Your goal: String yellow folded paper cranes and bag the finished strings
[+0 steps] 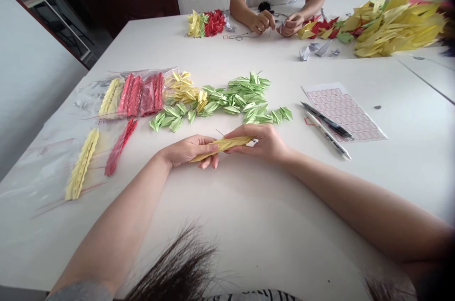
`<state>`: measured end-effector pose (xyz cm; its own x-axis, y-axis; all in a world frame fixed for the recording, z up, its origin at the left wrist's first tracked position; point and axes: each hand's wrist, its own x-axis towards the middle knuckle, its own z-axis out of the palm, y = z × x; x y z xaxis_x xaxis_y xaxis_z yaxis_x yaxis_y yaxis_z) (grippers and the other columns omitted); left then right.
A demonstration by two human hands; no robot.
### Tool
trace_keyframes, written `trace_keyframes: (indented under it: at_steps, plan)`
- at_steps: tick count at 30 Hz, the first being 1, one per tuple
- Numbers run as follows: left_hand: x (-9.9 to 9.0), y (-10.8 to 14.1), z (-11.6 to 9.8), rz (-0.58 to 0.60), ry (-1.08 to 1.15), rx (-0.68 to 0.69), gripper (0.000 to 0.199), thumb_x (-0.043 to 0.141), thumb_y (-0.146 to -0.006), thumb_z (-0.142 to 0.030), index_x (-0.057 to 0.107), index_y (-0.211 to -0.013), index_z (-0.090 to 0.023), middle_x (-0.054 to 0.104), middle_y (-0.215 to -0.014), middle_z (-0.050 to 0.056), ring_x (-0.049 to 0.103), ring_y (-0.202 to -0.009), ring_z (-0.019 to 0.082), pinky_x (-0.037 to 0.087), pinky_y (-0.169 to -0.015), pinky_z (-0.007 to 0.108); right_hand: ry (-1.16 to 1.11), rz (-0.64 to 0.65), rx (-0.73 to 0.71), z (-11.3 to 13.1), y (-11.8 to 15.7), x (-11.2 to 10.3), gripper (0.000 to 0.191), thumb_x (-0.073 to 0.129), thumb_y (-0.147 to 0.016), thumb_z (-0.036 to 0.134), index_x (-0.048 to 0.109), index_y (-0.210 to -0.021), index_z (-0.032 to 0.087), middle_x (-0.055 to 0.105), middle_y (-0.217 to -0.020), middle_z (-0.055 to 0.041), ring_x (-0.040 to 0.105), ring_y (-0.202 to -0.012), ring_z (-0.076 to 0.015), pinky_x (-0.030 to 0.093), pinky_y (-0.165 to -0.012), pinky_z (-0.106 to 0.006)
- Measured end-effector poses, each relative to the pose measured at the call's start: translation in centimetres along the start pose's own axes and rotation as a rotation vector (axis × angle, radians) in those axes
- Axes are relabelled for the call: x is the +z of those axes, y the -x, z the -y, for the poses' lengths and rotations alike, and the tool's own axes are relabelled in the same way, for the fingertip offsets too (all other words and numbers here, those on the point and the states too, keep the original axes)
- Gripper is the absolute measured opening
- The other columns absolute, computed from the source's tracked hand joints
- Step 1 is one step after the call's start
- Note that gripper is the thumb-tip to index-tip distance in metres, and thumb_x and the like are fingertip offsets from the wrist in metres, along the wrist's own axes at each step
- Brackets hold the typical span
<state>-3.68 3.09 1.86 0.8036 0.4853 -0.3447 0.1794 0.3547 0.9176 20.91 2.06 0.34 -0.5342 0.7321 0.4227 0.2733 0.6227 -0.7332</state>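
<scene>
My left hand (188, 150) and my right hand (259, 142) together hold a yellow strand of folded paper cranes (223, 147) above the white table (249, 206). The strand lies nearly level, gripped at each end, with a thin thread or wire poking out near my right fingers. Just beyond my hands lies a loose heap of green paper cranes (227, 102). A yellow crane strand (81, 163) and a red crane strand (119, 147) rest on a plastic bag (42, 182) to my left.
Red and yellow strands lie in a clear bag (142, 95) at the left. To the right are a sheet of red-outlined labels (343, 111) and two pens (327, 121). Across the table, a co-worker's hands (277, 21) work near heaps of paper cranes (394, 26).
</scene>
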Motion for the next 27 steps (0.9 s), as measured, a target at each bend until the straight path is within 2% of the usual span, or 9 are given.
trace_keyframes:
  at_steps: [3, 5, 8, 10, 14, 19, 23, 25, 27]
  plan:
    - [-0.1, 0.1, 0.2, -0.038, 0.065, 0.048, 0.033, 0.065, -0.089, -0.045, 0.070, -0.099, -0.014, 0.069, -0.081, 0.007, 0.061, -0.063, 0.011, 0.049, -0.063, 0.024, 0.010, -0.130, -0.077, 0.0, 0.0, 0.1, 0.050, 0.078, -0.078, 0.049, 0.065, -0.119, 0.023, 0.071, -0.116, -0.0098, 0.067, -0.105, -0.0248, 0.055, -0.088, -0.037]
    - [-0.3, 0.2, 0.4, -0.104, 0.108, 0.113, 0.035, 0.071, -0.084, -0.046, 0.073, -0.098, -0.014, 0.068, -0.080, 0.007, 0.063, -0.067, 0.013, 0.051, -0.066, 0.026, -0.029, -0.294, -0.106, -0.2, 0.0, 0.1, 0.054, 0.068, -0.084, 0.056, 0.057, -0.126, 0.025, 0.061, -0.131, -0.0115, 0.057, -0.123, -0.0275, 0.048, -0.102, -0.043]
    - [-0.6, 0.3, 0.7, -0.241, 0.137, 0.230, 0.041, 0.076, -0.075, -0.052, 0.075, -0.090, -0.013, 0.063, -0.072, 0.005, 0.059, -0.060, 0.013, 0.052, -0.060, 0.028, -0.045, -0.525, 0.004, -0.6, -0.1, 0.2, 0.031, 0.045, -0.099, 0.047, 0.056, -0.121, 0.027, 0.062, -0.126, -0.0086, 0.057, -0.121, -0.0232, 0.046, -0.101, -0.042]
    - [-0.6, 0.0, 0.8, -0.351, 0.113, 0.304, 0.048, 0.073, -0.075, -0.060, 0.075, -0.086, -0.013, 0.057, -0.063, 0.002, 0.053, -0.052, 0.011, 0.050, -0.053, 0.026, 0.012, -0.562, 0.109, -0.9, -0.3, 0.2, 0.021, 0.043, -0.100, 0.034, 0.059, -0.110, 0.025, 0.065, -0.115, -0.0067, 0.061, -0.110, -0.0211, 0.048, -0.093, -0.039]
    - [-0.6, -0.6, 1.2, -0.646, -0.031, 0.467, 0.062, 0.060, -0.078, -0.074, 0.074, -0.080, -0.014, 0.046, -0.049, -0.003, 0.043, -0.041, 0.008, 0.043, -0.044, 0.023, 0.181, -0.368, 0.188, -0.8, -0.4, 0.3, 0.018, 0.045, -0.090, 0.019, 0.062, -0.097, 0.023, 0.066, -0.101, -0.0066, 0.060, -0.099, -0.0227, 0.048, -0.085, -0.039]
    - [-1.2, -1.1, 1.9, -1.018, -0.315, 0.595, 0.074, 0.037, -0.085, -0.081, 0.058, -0.054, -0.018, 0.047, -0.043, 0.001, 0.044, -0.038, 0.010, 0.034, -0.041, 0.025, 0.361, -0.073, 0.294, 0.8, -0.2, 0.5, 0.029, 0.055, -0.085, 0.029, 0.062, -0.111, 0.019, 0.059, -0.113, -0.0123, 0.052, -0.113, -0.0303, 0.043, -0.099, -0.049]
    - [-1.5, -1.2, 2.1, -1.292, -0.596, 0.583, 0.066, 0.032, -0.096, -0.067, 0.041, -0.050, -0.021, 0.044, -0.045, 0.001, 0.042, -0.045, 0.012, 0.032, -0.048, 0.027, 0.458, 0.025, 0.388, 1.7, 0.0, 0.7, 0.032, 0.058, -0.083, 0.032, 0.060, -0.113, 0.018, 0.055, -0.119, -0.0147, 0.050, -0.118, -0.0333, 0.042, -0.101, -0.051]
    - [-1.3, -1.2, 2.2, -1.446, -0.782, 0.521, 0.058, 0.039, -0.098, -0.056, 0.036, -0.052, -0.021, 0.044, -0.050, 0.001, 0.044, -0.051, 0.013, 0.031, -0.054, 0.029, 0.490, 0.062, 0.415, 1.8, -0.1, 0.6, 0.025, 0.060, -0.082, 0.029, 0.063, -0.104, 0.018, 0.057, -0.115, -0.0146, 0.051, -0.115, -0.0336, 0.042, -0.099, -0.052]
    - [-1.1, -1.4, 2.3, -1.527, -0.932, 0.447, 0.051, 0.043, -0.097, -0.046, 0.036, -0.053, -0.021, 0.050, -0.059, 0.003, 0.050, -0.062, 0.016, 0.033, -0.061, 0.030, 0.489, 0.062, 0.446, 1.7, -0.2, 0.5, 0.015, 0.060, -0.081, 0.026, 0.065, -0.093, 0.018, 0.060, -0.110, -0.0138, 0.054, -0.112, -0.0334, 0.043, -0.097, -0.052]
